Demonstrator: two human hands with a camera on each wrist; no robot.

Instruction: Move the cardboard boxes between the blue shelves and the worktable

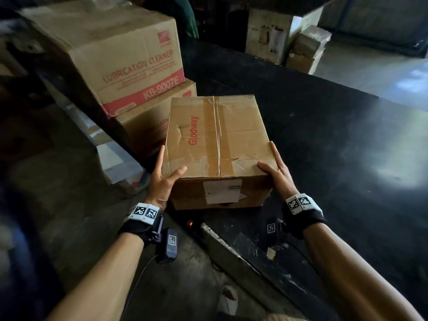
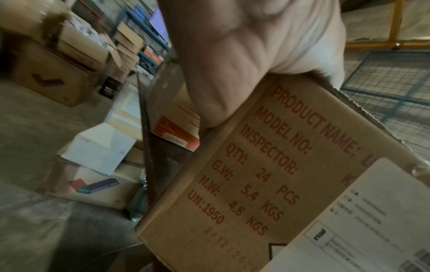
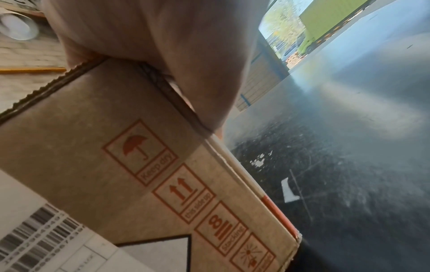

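**Box held at the tabletop's near corner**

Both hands — left hand [image 1: 162,179], right hand [image 1: 276,174] — clasp the taped cardboard box [image 1: 217,137], thumbs on top, on the dark tabletop [image 1: 335,147] beside two stacked boxes [image 1: 129,66]. Likely mid-placement or pickup; next needs a firm, level, two-handed hold.

head: above, facing down at both hands
wrists: close under each palm; all share the box [image 1: 217,144]

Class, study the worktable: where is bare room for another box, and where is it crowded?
Bare: the dark worktable right of the Glodway box, and beyond it. Crowded: its left, where the stacked Lubrication Cleaner boxes stand close.
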